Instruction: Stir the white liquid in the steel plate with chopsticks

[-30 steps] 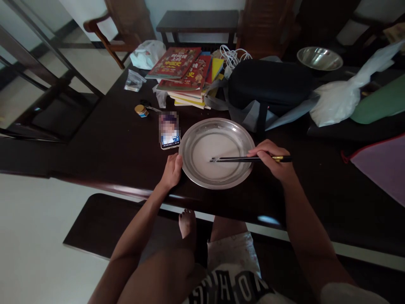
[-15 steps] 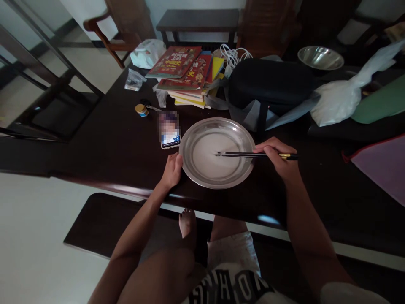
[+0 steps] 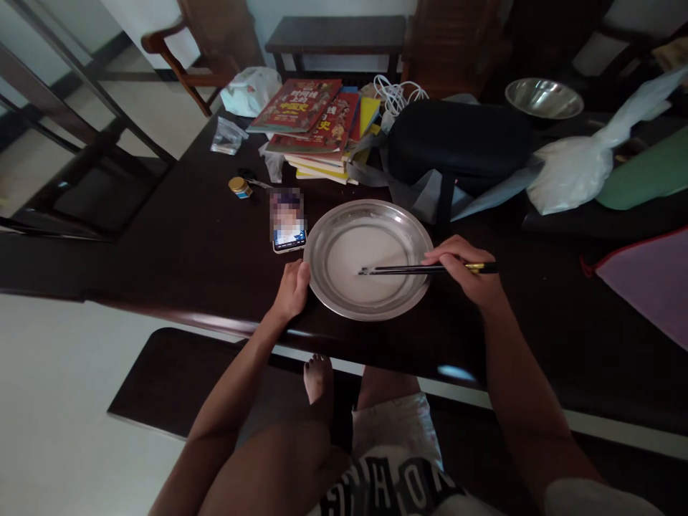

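Note:
A wide, shallow metal basin (image 3: 370,310) stands near the front edge of the dark table. Inside it lies a milky white liquid (image 3: 365,251). My left hand (image 3: 294,287) grips the basin's left rim, thumb at the edge and fingers partly hidden beneath. In my right hand (image 3: 469,271) is a pair of black chopsticks (image 3: 403,270) with gold bands near the top. Their tips dip into the liquid near the middle of the basin. A lit phone (image 3: 289,222) rests just left of the basin, its screen partly blurred.
Behind the phone are a small gold-lidded jar (image 3: 239,188), scissors (image 3: 255,179) and a stack of books (image 3: 306,122). A black case (image 3: 462,140), a tied white bag (image 3: 572,172), a green object (image 3: 645,172) and another metal bowl (image 3: 544,100) stand at the back right.
My right hand has shifted slightly left, and the chopstick tips have moved left and a little nearer to me in the liquid. My left hand and the basin stay put.

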Demonstrator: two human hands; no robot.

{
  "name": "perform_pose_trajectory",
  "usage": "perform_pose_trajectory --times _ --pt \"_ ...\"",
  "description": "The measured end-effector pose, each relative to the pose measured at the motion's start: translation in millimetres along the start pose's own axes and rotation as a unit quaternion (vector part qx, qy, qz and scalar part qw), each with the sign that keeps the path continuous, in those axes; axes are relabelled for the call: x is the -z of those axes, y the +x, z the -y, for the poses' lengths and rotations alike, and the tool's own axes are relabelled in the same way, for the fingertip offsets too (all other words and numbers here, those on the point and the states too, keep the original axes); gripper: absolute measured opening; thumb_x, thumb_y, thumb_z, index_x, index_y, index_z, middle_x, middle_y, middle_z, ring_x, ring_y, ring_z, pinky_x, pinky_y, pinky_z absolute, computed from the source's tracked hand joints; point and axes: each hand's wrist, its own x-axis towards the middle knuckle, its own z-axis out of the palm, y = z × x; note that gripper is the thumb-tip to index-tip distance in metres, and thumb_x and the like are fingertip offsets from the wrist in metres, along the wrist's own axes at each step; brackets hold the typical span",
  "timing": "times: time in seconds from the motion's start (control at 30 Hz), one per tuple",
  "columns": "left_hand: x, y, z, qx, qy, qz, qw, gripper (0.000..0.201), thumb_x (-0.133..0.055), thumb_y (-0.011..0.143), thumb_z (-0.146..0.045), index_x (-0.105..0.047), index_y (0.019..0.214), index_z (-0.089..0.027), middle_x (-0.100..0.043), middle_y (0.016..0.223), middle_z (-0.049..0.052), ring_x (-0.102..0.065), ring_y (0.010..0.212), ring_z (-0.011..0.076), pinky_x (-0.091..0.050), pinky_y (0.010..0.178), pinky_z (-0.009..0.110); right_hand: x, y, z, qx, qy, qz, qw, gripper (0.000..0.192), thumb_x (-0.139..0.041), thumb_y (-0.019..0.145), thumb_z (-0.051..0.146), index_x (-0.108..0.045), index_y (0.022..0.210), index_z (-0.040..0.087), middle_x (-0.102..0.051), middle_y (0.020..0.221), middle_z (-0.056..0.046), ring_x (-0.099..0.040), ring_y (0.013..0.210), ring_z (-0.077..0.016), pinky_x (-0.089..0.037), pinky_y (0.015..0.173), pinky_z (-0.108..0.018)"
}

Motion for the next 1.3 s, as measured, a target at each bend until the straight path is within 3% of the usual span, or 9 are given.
perform_pose_trajectory --times 0.1,0.2,0.4,0.57,0.73,0.9,1.07,1.3 --pt "0.0 -0.2 -0.8 -0.001 -0.001 -0.003 1.0 0.069 -0.013 0.106 -0.067 -0.05 0.067 -0.023 -0.062 0.07 0.009 -0.06 0.073 0.0234 -0.054 0.081 0.041 -0.7 0.2 -0.4 0.0 -0.017 -0.004 1.0 0.02 -0.063 0.101 0.035 -0.082 0.099 0.033 -0.082 0.092 -0.002 -0.073 0.088 -0.0227 -0.058 0.082 -0.042" --pt "0.3 0.0 -2.2 0.005 -0.005 -0.006 1.0 0.069 -0.014 0.105 -0.07 -0.047 0.065 -0.023 -0.06 0.069 0.008 -0.058 0.071 0.0224 -0.053 0.079 0.041 -0.1 0.0 -1.4 -0.012 -0.009 -0.04 0.999 0.022 -0.062 0.102 0.038 -0.082 0.098 0.031 -0.081 0.082 -0.001 -0.074 0.082 -0.0226 -0.057 0.079 -0.041" --pt "-0.3 0.8 -2.6 0.008 -0.008 -0.007 1.0 0.071 -0.013 0.104 -0.071 -0.048 0.066 -0.023 -0.061 0.07 0.008 -0.058 0.07 0.0224 -0.053 0.079 0.041 -2.2 1.0 -0.8 0.011 -0.016 0.009 1.0 0.02 -0.063 0.101 0.034 -0.082 0.096 0.032 -0.083 0.091 -0.001 -0.074 0.087 -0.0226 -0.058 0.08 -0.041" --pt "-0.6 0.6 -2.1 0.001 -0.006 -0.01 1.0 0.07 -0.013 0.104 -0.07 -0.047 0.065 -0.023 -0.061 0.069 0.008 -0.058 0.07 0.0226 -0.054 0.08 0.042 -0.4 -0.3 -1.4 -0.012 -0.001 -0.046 0.999 0.021 -0.061 0.102 0.035 -0.082 0.099 0.031 -0.081 0.081 -0.001 -0.074 0.081 -0.0223 -0.057 0.078 -0.041" --pt "0.0 1.0 -1.5 -0.004 -0.001 -0.011 1.0 0.068 -0.015 0.106 -0.067 -0.046 0.064 -0.024 -0.062 0.068 0.008 -0.059 0.07 0.0222 -0.055 0.079 0.041 -3.5 -0.3 0.7 0.006 -0.012 0.015 1.0 0.02 -0.063 0.101 0.031 -0.082 0.099 0.033 -0.082 0.092 -0.001 -0.073 0.088 -0.0218 -0.057 0.08 -0.04" --pt "-0.6 0.8 0.7 -0.001 -0.008 -0.009 1.0 0.068 -0.016 0.105 -0.068 -0.047 0.063 -0.024 -0.06 0.066 0.008 -0.059 0.07 0.0225 -0.054 0.078 0.04 -1.3 -0.3 -1.9 -0.012 0.007 -0.035 0.999 0.021 -0.061 0.102 0.032 -0.082 0.1 0.032 -0.081 0.083 -0.001 -0.074 0.082 -0.0212 -0.057 0.078 -0.039" --pt "-1.1 0.9 1.2 -0.002 -0.009 -0.009 1.0 0.067 -0.016 0.105 -0.068 -0.046 0.064 -0.024 -0.059 0.066 0.007 -0.058 0.069 0.0224 -0.054 0.077 0.04 -2.8 -0.5 -0.9 0.002 -0.004 0.015 1.0 0.02 -0.063 0.101 0.031 -0.083 0.1 0.032 -0.082 0.093 -0.001 -0.073 0.089 -0.021 -0.057 0.081 -0.04" --pt "-0.5 1.3 -2.5 0.003 -0.007 -0.009 1.0 0.069 -0.013 0.103 -0.072 -0.044 0.064 -0.024 -0.06 0.067 0.008 -0.057 0.068 0.022 -0.052 0.076 0.041 -1.5 -0.2 0.1 -0.018 0.004 -0.015 1.0 0.021 -0.062 0.102 0.035 -0.082 0.1 0.031 -0.081 0.084 -0.001 -0.074 0.083 -0.0224 -0.058 0.079 -0.041"
